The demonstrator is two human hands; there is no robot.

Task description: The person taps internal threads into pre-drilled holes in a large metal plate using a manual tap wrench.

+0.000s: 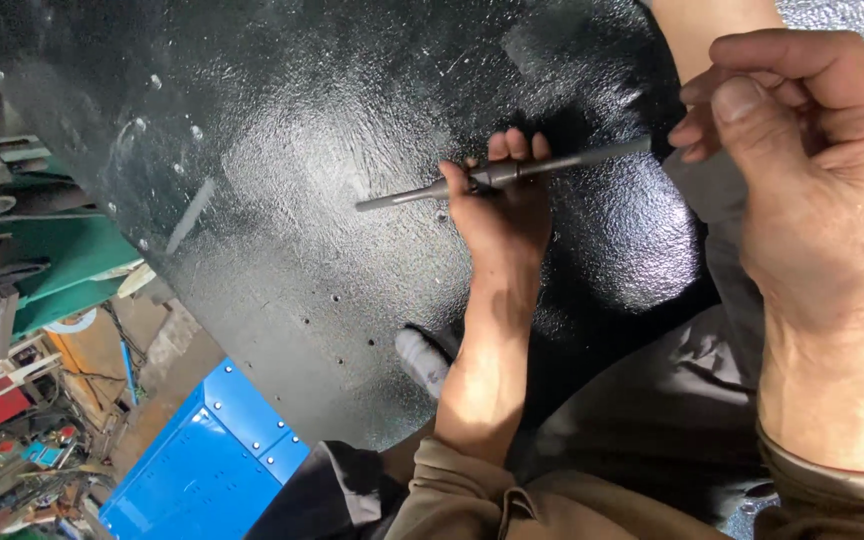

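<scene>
Metal rod (502, 173), grey, slim, with a thicker section in the middle, lies roughly level across centre frame, slightly tilted up to the right, tip pointing left over a glossy black painted panel (292, 200). Left hand (502, 205) wraps the thick part of the rod, fingers (518, 146) curled over the top, knuckles toward the camera, forearm running down to a tan sleeve (462, 495) at bottom centre. Right hand (802, 150) sits at upper right, close to the lens, thumb pressed against bent fingers in a pinch near the rod's right end; cannot tell if it actually touches the rod, since the hand covers that spot. Right wrist drops into a tan cuff (832, 490) at the bottom right edge. Black panel fills most of the view, wet-looking textured coat, bright glare patch in the middle, small holes (337, 297) in a row near its lower left edge, a few rivet-like bumps along the upper left. Grey trousers (652, 400) show under the panel at right. White shoe toe (420, 360) pokes out just beside the left forearm. Blue riveted metal sheet (207, 460) lies on the floor at lower left. Green bench (72, 260) and red-and-white clutter sit at far left, blurred.
</scene>
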